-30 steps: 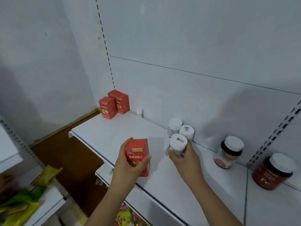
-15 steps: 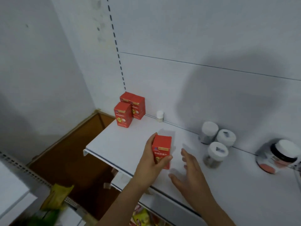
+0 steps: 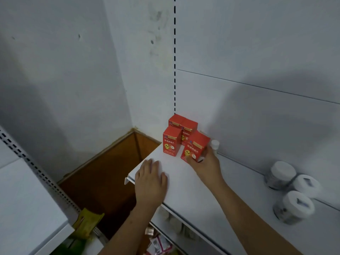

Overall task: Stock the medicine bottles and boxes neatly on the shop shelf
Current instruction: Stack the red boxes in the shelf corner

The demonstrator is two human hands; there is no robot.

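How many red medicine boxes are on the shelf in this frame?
3. One back box in the corner, one front-left box, and one front-right box gripped by the right hand. More could hide behind them.

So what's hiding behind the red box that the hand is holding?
A small white bottle peeks out behind the red box in the right hand. Only its cap and upper part show; the box and fingers cover the rest.

At the shelf's far left corner stand two upright red boxes, a third red box tilted just beside them, a small white bottle behind it, and three white-capped bottles clustered near the right edge.
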